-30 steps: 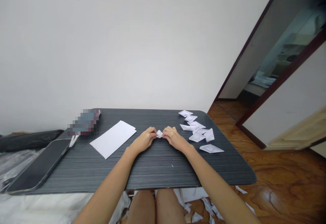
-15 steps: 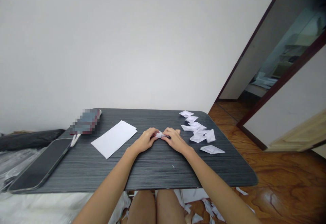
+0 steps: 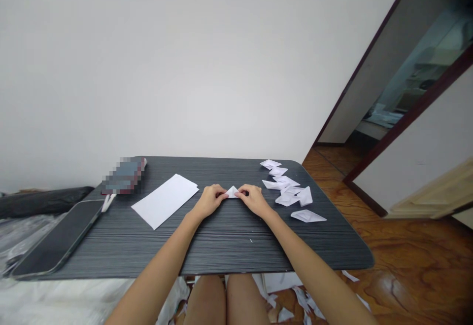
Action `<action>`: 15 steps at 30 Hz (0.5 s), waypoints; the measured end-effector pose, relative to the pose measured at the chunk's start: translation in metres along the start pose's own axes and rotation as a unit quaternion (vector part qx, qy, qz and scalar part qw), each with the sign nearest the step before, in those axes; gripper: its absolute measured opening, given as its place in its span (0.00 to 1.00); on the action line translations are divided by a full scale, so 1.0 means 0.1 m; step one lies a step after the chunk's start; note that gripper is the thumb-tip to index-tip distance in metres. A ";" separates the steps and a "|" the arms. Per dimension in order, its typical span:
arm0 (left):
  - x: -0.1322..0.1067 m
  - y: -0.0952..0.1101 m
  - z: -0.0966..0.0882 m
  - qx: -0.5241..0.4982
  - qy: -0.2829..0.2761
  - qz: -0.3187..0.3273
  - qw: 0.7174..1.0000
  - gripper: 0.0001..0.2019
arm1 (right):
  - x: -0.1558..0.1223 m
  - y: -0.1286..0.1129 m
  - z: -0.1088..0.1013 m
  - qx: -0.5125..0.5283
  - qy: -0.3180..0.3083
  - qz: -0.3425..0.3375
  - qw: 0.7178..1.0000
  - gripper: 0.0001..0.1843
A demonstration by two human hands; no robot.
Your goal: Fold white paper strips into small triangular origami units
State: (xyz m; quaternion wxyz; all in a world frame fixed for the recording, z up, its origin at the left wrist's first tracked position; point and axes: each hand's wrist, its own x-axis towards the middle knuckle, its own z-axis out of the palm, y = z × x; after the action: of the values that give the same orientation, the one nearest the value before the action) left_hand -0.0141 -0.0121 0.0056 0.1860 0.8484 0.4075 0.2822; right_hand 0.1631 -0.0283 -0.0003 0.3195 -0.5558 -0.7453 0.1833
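Between my hands, over the middle of the dark table (image 3: pixel 221 246), is a small white folded paper (image 3: pixel 232 192) with a pointed top and a crease down its centre. My left hand (image 3: pixel 212 199) pinches its left corner between thumb and fingers. The right corner is pinched the same way by my right hand (image 3: pixel 254 198). To the right lie several folded paper boats (image 3: pixel 290 192), some touching or overlapping. One paper boat (image 3: pixel 308 216) lies apart, nearer to me.
White paper sheets (image 3: pixel 166 201) lie stacked left of my hands. At the table's left edge rests a phone (image 3: pixel 59 241), with a blurred-out object (image 3: pixel 124 176) behind it. Paper scraps (image 3: pixel 306 305) litter the floor below. A plain wall (image 3: pixel 221 68) stands behind the table.
The folded paper now shows as an upright-pointing triangle, where before my fingers covered most of it. Both hands have shifted slightly apart, each gripping a corner.
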 end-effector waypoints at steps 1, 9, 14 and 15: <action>0.01 0.00 0.00 -0.005 0.008 -0.025 1.000 0.08 | 0.02 0.00 0.01 0.006 0.002 0.020 1.000 0.08; 0.05 0.06 0.05 0.032 0.027 -0.073 0.996 0.05 | 0.10 -0.02 0.05 -0.016 -0.025 0.096 0.995 0.05; 0.08 0.05 0.11 0.061 0.022 -0.090 0.994 0.02 | 0.10 -0.03 0.07 -0.066 -0.036 0.083 0.994 0.04; 0.08 0.04 0.12 0.070 0.028 -0.093 0.993 0.02 | 0.10 -0.03 0.07 -0.069 -0.035 0.081 0.994 0.04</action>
State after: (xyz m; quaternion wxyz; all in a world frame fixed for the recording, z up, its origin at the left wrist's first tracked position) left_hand 0.0000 -0.0092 0.0010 0.1405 0.8096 0.5081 0.2582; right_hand 0.1547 -0.0196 -0.0005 0.2384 -0.6286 -0.7191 0.1761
